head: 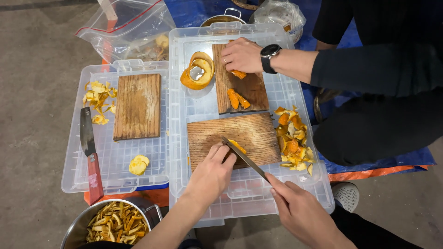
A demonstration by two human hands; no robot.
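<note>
The left hand (213,171) is pressing curled fingertips (229,158) on an orange peel strip (237,146) lying on the near wooden cutting board (258,133). The right hand (300,213) is gripping a knife (244,159), fingers closed round its handle, the blade meeting the peel just beside the left fingertips. A co-worker's hand (241,55) is holding peel beyond.

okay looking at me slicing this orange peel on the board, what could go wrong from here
1. Your left hand pins the small peel strip with fingertips right against the knife blade, so a slip could nick them.
2. The cutting board rests on a clear plastic lid, which may let it slide under pressure.
3. A co-worker's hand works on the next board close by, so a wide stroke or elbow bump might reach it.
</note>
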